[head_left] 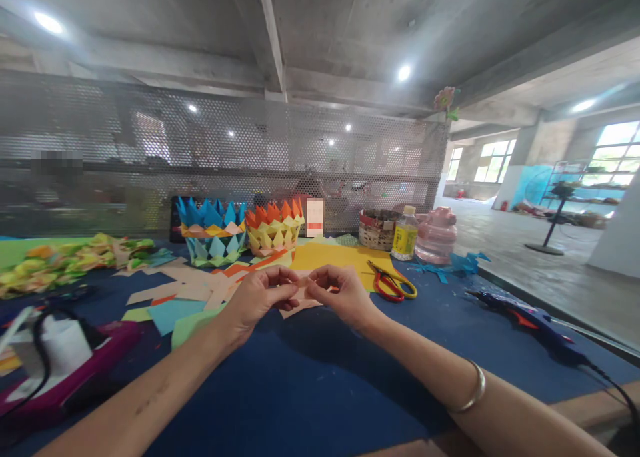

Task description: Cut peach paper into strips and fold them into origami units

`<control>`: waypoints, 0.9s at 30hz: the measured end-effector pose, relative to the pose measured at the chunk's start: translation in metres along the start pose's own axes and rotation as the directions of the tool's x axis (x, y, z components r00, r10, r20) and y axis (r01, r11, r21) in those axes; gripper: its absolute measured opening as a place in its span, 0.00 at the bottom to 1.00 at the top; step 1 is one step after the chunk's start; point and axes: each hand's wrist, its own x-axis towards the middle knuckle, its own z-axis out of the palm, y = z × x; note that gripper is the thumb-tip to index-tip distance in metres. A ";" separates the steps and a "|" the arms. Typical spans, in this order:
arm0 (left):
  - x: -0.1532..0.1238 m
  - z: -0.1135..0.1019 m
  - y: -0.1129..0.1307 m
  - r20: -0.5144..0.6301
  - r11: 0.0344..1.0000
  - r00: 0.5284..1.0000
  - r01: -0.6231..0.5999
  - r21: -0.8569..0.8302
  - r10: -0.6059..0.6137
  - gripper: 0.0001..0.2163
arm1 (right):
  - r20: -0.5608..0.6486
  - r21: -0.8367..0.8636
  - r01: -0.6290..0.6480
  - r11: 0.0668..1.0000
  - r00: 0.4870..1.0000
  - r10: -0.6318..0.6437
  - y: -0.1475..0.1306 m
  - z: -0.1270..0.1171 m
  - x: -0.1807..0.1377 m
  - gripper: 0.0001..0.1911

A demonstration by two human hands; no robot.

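Observation:
Over the dark blue table, my left hand (267, 293) pinches one end of a small strip of peach paper (302, 283). My right hand (345, 293), with a silver bangle (475, 387) on its forearm, pinches the other end, so the fingertips nearly meet. The fingers hide much of the strip. Beneath the hands lies another piece of peach paper (295, 309), and behind them a yellow sheet (325, 257). Scissors (395, 285) with red and yellow handles rest to the right of my right hand.
Behind stand two folded-paper baskets, one blue (213, 233) and one orange and yellow (275, 229). Paper scraps (183, 287) spread left, near a purple power strip (100, 360). A woven pot (377, 229), a bottle (404, 235), a pink jug (437, 235) and a glue gun (530, 320) are right.

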 end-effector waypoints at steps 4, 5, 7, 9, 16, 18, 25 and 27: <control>0.000 0.000 -0.001 -0.007 0.999 1.000 0.030 -0.033 -0.030 0.07 | -0.006 0.063 0.004 0.998 1.000 -0.004 0.001 0.001 -0.001 0.05; 0.000 0.000 -0.002 -0.006 0.998 0.999 0.042 -0.051 -0.042 0.07 | -0.011 0.082 0.002 0.997 1.000 -0.001 0.002 0.002 -0.001 0.05; 0.001 -0.001 -0.003 0.000 0.994 0.998 0.064 -0.086 -0.064 0.06 | -0.004 0.130 -0.010 0.992 1.000 0.011 0.004 0.002 -0.001 0.05; 0.002 -0.002 -0.004 0.012 0.992 0.998 0.067 -0.106 -0.066 0.05 | 0.013 0.179 -0.032 0.983 0.999 0.030 0.004 0.002 -0.002 0.05; -0.002 -0.001 -0.001 0.071 0.997 0.997 -0.006 -0.076 0.012 0.04 | -0.020 0.086 -0.012 0.996 1.000 0.014 -0.002 0.002 -0.003 0.08; -0.002 0.000 0.000 0.079 0.999 0.996 -0.035 -0.037 0.037 0.07 | -0.053 -0.003 0.031 1.000 0.998 -0.031 -0.002 0.002 -0.002 0.08; 0.000 0.003 -0.003 0.049 0.996 0.995 -0.090 0.023 0.089 0.11 | -0.071 -0.134 0.099 0.986 0.992 -0.109 0.000 0.001 -0.001 0.10; 0.001 0.003 -0.003 0.029 0.997 0.996 -0.080 0.010 0.080 0.10 | -0.064 -0.117 0.080 0.990 0.994 -0.088 0.000 0.002 -0.001 0.10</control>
